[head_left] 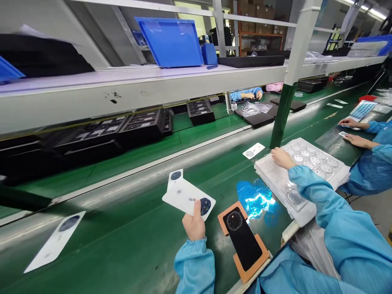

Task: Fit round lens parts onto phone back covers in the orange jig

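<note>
Clamping white cards at frame centre is my left hand. Remotely, I can't tell whether my right hand, centre right, grips.

Lt. blue sleeves, loose & wrinkled, w/ gathered cuffs, bare hands.

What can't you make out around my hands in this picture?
Head view:
Fine print on the upper white card: too small to read.
Lower card: bottom part hidden by the upper.
Left hand: most fingertips hidden behind the cards.
Whether the right hand holds anything: hidden by its own fingers.
</note>
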Demonstrator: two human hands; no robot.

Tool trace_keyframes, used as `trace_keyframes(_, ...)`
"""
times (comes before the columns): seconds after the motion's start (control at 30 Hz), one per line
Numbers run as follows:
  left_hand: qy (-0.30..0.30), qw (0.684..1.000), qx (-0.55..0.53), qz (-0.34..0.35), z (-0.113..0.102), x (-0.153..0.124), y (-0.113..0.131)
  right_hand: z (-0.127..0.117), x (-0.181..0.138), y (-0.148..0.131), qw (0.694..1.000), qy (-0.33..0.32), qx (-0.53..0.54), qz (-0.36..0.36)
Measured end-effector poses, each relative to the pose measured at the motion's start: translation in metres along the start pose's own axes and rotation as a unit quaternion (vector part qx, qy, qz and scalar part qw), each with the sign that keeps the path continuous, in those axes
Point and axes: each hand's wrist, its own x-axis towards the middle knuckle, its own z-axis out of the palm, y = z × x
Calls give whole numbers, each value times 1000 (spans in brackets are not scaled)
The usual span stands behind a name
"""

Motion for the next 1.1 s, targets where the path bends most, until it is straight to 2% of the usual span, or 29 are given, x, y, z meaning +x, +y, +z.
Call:
trace_keyframes(0.07, 7, 997, -70, -12, 1, 1, 0, -7, 4, 35, 997, -28, -10, 75)
trace_keyframes(0.17, -8, 994, -104, -23, 3, 2, -3, -11, 2, 63, 987, -60, -11, 149)
trace_keyframes(0.33, -25, 994, -107, -26, 6, 1, -11, -14, 12, 71, 972, -85, 11, 217)
trace_keyframes(0.47, -2, 990, -129, -56, 9, -1, -9, -19, 15, 62, 973, -66, 30, 220)
trace_keyframes(0.57, 28, 980, -182, -74, 14, -3, -2, -21, 2, 42, 983, -50, 51, 169)
trace_keyframes(0.67, 37, 971, -217, -88, 20, -6, 4, -16, -28, 9, 988, -72, 103, 85)
trace_keyframes(0.77, 35, 967, -233, -101, 27, -9, 4, -2, -68, -35, 965, -92, 244, -13)
trace_keyframes(0.83, 27, 965, -239, -106, 30, -10, 0, 11, -94, -65, 950, -87, 295, -60)
trace_keyframes(0.97, 1, 961, -251, -120, 33, -4, -11, 50, -134, -113, 946, -59, 235, -216)
trace_keyframes(1.1, -18, 952, -283, -114, 30, -1, -13, 87, -156, -134, 925, -47, 146, -347)
